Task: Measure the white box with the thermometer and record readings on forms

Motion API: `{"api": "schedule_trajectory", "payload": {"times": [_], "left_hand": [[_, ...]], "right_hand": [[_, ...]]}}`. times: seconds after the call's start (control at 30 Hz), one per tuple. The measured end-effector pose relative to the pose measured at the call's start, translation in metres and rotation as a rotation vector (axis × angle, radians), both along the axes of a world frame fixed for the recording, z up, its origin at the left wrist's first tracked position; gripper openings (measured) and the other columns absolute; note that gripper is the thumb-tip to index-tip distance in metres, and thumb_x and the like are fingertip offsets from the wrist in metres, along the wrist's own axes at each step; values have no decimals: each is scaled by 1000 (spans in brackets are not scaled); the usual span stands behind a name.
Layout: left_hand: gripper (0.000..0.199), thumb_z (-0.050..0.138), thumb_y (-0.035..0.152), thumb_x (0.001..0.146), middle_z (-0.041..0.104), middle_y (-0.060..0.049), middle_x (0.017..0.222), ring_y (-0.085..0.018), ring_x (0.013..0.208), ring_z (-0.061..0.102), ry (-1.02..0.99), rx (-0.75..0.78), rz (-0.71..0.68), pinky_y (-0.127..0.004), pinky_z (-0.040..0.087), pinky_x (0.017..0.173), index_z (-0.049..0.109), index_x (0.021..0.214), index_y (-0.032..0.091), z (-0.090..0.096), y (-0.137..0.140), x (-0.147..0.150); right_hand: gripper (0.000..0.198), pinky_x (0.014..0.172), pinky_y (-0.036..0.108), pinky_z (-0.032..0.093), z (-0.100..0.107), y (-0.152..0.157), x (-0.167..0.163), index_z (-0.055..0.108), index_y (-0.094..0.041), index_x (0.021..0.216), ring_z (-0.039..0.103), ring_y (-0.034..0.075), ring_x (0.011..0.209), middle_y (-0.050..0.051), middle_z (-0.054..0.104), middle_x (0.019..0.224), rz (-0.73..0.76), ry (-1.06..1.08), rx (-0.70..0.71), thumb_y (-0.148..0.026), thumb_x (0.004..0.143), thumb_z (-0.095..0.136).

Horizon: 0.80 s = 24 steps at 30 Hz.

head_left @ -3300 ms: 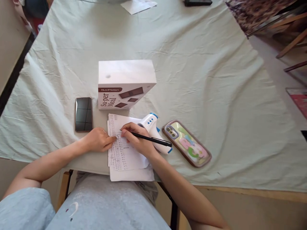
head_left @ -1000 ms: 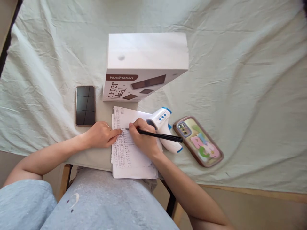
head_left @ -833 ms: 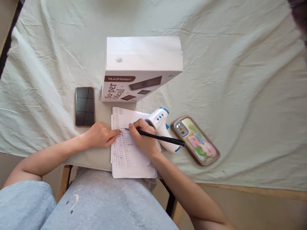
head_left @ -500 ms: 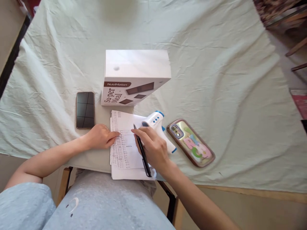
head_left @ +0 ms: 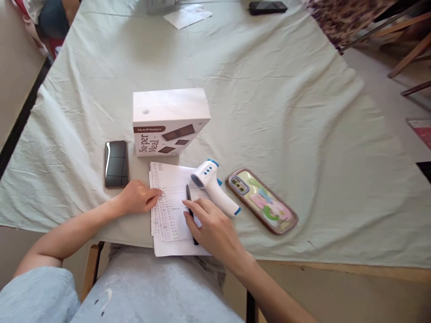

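The left hand (head_left: 139, 196), curled and empty, points onto the papers (head_left: 171, 177) at the bench's (head_left: 319, 202) near side, maybe keeping the place, while the right hand (head_left: 213, 226), loosely spread, rests over the pen (head_left: 188, 193).

White box (head_left: 171, 105) near dark phone (head_left: 116, 164)

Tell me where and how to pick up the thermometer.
Probably best by the handle, from above and the near side, with the right hand. The thermometer lies on its side, the handle slimmer than the head and slanting toward the near right. Only a narrow strip of cloth parts it from the patterned phone, so coming from the right looks tighter.
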<state>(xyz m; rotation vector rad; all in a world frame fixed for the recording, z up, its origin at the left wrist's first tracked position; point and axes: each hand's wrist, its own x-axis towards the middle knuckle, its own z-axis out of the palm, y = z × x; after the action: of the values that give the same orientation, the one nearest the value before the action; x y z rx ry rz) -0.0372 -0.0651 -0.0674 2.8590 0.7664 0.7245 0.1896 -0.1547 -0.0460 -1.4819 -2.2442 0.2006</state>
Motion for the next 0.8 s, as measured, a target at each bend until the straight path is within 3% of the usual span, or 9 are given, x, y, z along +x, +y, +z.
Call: {"api": "schedule_trajectory", "payload": {"times": [0.17, 0.3, 0.4, 0.53, 0.6, 0.67, 0.8], "left_hand": [[20, 48, 15, 86, 56, 5, 46, -8, 42, 50, -186, 9, 75, -21, 43, 49, 67, 79, 17, 31, 4, -1], [19, 48, 15, 86, 52, 5, 49, -6, 42, 42, -445, -60, 273, -20, 39, 48, 64, 75, 18, 63, 7, -8], [19, 47, 18, 89, 47, 6, 52, -5, 43, 39, -589, -193, 422, -19, 33, 45, 63, 77, 18, 71, 15, -15], [14, 49, 19, 89, 51, 4, 61, -6, 52, 43, -735, -275, 503, -19, 36, 49, 61, 82, 17, 70, 22, -18], [14, 48, 17, 89, 56, 3, 65, -6, 53, 45, -668, -300, 429, -18, 38, 49, 61, 83, 17, 70, 18, -15], [14, 48, 14, 88, 62, 0, 71, -8, 57, 52, -497, -326, 253, -19, 44, 54, 62, 85, 16, 67, 8, -7], [21, 51, 17, 87, 68, -12, 104, -21, 100, 62, -70, -273, -97, -37, 55, 87, 63, 104, 14, 50, -21, 14]], "right_hand": [[25, 66, 35, 50, -4, -4, 6, 58, -18, 115, 61, 23, 73, 7, 64, 82, -78, -19, -40, -26, 94, 46], [24, 77, 37, 51, 2, 7, 20, 57, -17, 114, 61, 25, 88, 11, 64, 91, -161, 69, 101, -27, 94, 48], [33, 81, 43, 49, 1, 20, 37, 56, -13, 118, 58, 30, 92, 16, 63, 95, -287, -26, 135, -34, 93, 50], [45, 76, 44, 47, -15, 35, 50, 57, -8, 118, 57, 32, 88, 18, 64, 92, -349, -166, -21, -42, 89, 55], [39, 73, 41, 47, -22, 39, 51, 59, -10, 114, 58, 31, 85, 16, 65, 89, -349, -159, -100, -39, 88, 56], [34, 73, 40, 46, -24, 41, 52, 61, -12, 111, 59, 30, 84, 15, 66, 89, -354, -125, -135, -36, 87, 56], [35, 73, 41, 45, -10, 42, 51, 63, -15, 106, 59, 30, 86, 14, 67, 92, -392, 82, -171, -40, 82, 56]]}}
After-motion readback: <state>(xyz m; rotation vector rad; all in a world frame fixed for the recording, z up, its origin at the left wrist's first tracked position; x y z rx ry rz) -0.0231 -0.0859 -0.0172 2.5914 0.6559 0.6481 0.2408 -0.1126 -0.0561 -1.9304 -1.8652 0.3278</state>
